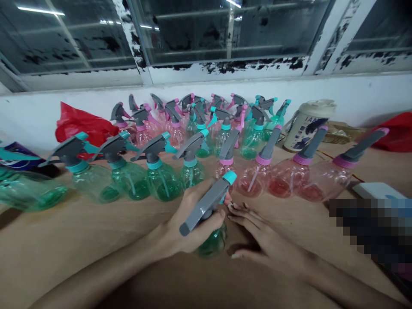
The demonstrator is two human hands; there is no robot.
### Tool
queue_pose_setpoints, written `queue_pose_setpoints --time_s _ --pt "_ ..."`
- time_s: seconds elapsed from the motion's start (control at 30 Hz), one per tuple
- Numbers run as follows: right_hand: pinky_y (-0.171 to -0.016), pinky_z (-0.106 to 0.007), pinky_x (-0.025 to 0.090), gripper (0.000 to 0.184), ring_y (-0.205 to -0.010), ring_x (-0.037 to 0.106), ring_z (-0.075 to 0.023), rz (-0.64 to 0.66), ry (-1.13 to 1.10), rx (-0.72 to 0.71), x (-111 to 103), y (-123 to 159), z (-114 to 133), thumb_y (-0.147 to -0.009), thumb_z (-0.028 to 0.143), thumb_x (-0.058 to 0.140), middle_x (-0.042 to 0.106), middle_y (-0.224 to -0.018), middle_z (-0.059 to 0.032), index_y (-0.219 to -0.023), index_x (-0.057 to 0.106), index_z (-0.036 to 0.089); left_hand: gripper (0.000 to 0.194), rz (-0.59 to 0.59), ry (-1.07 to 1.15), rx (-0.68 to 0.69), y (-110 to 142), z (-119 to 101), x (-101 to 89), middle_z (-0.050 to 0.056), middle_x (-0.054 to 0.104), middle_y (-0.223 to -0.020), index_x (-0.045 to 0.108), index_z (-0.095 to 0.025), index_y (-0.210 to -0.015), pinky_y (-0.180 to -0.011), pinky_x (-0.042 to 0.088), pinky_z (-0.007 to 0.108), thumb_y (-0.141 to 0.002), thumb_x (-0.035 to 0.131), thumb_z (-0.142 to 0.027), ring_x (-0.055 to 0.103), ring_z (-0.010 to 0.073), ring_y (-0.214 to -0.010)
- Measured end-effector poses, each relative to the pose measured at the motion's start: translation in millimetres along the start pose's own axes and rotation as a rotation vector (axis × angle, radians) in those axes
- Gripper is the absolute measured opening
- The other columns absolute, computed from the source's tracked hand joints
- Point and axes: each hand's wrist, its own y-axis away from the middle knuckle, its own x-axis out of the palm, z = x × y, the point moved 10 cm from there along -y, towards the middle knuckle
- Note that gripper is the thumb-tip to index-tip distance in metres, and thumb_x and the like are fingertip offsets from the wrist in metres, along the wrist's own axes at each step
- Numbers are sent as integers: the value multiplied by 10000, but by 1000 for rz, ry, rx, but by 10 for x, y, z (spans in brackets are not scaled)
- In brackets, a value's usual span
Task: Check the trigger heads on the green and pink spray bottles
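My left hand (180,227) is wrapped round the neck of a green spray bottle (212,243), at the front of the table. Its grey trigger head with a teal nozzle tip points away to the upper right, and the fingers hide the collar and part of the trigger. Just right of the bottle, my right hand (267,236) is open, palm down, fingers stretched out and holding nothing. Behind my hands runs a row of spray bottles: green ones with teal collars, such as this green bottle (164,182), then pink ones such as this pink bottle (254,180).
More pink and green spray bottles crowd against the wall, such as a pink bottle (176,135). A printed cylinder (304,126) stands right of them. Red plastic bags (80,124) lie at both sides. A white box (380,189) sits at the right.
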Motion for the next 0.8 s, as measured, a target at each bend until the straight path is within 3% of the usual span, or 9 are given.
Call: queue_pose_setpoints --time_s 0.2,0.47,0.67,0.8 --pt "-1088 -472 288 719 -1334 310 -254 -17 -16 -15 3 8 -3 -801 570 539 385 -1441 -93 -1387 341 205 262 -62 -61 106 -17 -65 -22 7 600 -774 591 -231 -967 -653 511 325 -734 488 -168 580 177 -687" --pt "-1089 -477 279 694 -1336 307 -250 10 -3 0 -7 -7 12 -810 585 510 380 -1444 -94 -1371 365 201 464 -83 -55 133 20 -7 19 21 642 -1046 527 -255 -1158 -707 530 321 -705 598 -185 623 154 -707" --pt "-1095 -464 275 699 -1332 316 -242 2 -5 0 -30 -8 22 -815 585 503 400 -1432 -90 -1376 357 195 598 -36 2 162 19 -4 33 39 593 -1156 411 -275 -1214 -883 498 391 -675 665 -233 591 243 -1017" --pt "-1086 -475 284 700 -1328 321 -254 -12 -22 -3 -34 -10 15 -803 588 519 396 -1434 -98 -1367 372 201 712 -19 31 167 23 13 20 59 560 -1167 376 -270 -1238 -903 478 403 -626 740 -276 569 261 -1040"
